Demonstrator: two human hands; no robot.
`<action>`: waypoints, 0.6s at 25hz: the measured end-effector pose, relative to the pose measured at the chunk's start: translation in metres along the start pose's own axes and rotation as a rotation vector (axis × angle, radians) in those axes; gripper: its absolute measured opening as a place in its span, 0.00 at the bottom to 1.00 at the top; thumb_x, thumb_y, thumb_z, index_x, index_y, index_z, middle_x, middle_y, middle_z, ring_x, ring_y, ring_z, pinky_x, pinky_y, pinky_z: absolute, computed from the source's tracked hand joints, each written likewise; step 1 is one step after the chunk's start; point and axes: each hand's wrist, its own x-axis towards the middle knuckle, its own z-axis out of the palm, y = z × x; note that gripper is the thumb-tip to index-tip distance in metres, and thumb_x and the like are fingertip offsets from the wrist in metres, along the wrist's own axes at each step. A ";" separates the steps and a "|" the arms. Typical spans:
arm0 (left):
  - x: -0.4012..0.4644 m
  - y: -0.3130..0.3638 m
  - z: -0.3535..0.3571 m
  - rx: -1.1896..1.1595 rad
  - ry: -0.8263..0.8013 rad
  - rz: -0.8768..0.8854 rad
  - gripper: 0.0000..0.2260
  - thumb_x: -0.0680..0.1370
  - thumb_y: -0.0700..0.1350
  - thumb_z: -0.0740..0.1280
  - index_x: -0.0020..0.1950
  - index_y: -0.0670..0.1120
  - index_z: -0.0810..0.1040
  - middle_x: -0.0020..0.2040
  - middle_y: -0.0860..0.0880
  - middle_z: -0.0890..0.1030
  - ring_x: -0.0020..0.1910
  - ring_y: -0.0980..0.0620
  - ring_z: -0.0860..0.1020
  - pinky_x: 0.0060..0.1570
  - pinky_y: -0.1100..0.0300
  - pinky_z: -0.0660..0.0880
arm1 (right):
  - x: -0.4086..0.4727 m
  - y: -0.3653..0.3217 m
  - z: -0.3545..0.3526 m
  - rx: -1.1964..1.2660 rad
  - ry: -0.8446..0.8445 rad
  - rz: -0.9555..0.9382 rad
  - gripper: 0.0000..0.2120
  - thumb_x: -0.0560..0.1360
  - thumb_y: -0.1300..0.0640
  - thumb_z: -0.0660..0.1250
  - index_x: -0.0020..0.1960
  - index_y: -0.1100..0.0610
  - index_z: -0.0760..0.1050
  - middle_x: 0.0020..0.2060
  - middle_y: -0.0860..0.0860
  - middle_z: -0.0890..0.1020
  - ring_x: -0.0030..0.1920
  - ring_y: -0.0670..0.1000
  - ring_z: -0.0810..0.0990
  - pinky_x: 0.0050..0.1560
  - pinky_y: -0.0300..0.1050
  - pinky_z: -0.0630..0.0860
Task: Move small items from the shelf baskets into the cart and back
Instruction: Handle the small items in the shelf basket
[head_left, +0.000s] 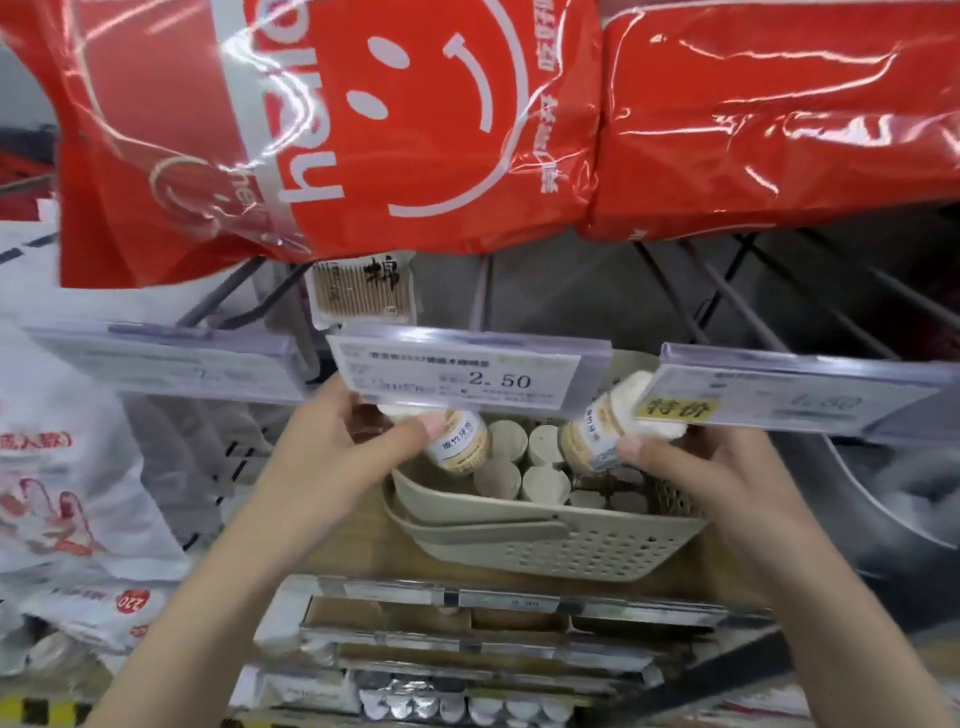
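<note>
A beige perforated basket (561, 545) sits on the shelf, with several white-capped toothpick jars (519, 457) standing in it. My left hand (343, 447) grips one tilted toothpick jar (460, 441) above the basket's left side. My right hand (691, 467) grips a second tilted jar (592, 436) above the basket's right side, its white cap partly hidden behind a price tag. No cart is in view.
Clear price-tag holders (462, 376) jut out just above my hands. Red plastic packs (415, 130) hang overhead. A cotton-swab pack (363, 291) hangs behind. White bags (62, 467) fill the left. Lower shelves (493, 649) hold more goods.
</note>
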 end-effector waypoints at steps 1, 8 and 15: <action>0.006 0.001 0.004 0.079 -0.064 0.007 0.15 0.67 0.50 0.77 0.52 0.56 0.80 0.49 0.62 0.83 0.51 0.66 0.78 0.51 0.70 0.72 | 0.002 0.002 0.000 -0.020 -0.029 -0.006 0.19 0.62 0.50 0.77 0.51 0.51 0.80 0.49 0.45 0.84 0.52 0.44 0.81 0.52 0.41 0.77; 0.041 -0.016 0.023 0.570 -0.433 -0.114 0.18 0.62 0.66 0.69 0.46 0.60 0.77 0.44 0.60 0.81 0.47 0.61 0.79 0.51 0.54 0.76 | 0.035 0.021 0.005 -0.166 -0.302 0.201 0.13 0.70 0.58 0.74 0.54 0.55 0.79 0.39 0.47 0.83 0.39 0.42 0.81 0.39 0.35 0.76; 0.062 -0.031 0.040 0.779 -0.767 -0.165 0.07 0.71 0.55 0.70 0.42 0.58 0.72 0.41 0.59 0.76 0.46 0.55 0.76 0.43 0.64 0.71 | 0.055 0.043 0.020 -0.565 -0.603 0.154 0.19 0.68 0.49 0.73 0.57 0.49 0.76 0.52 0.44 0.82 0.53 0.41 0.78 0.59 0.45 0.74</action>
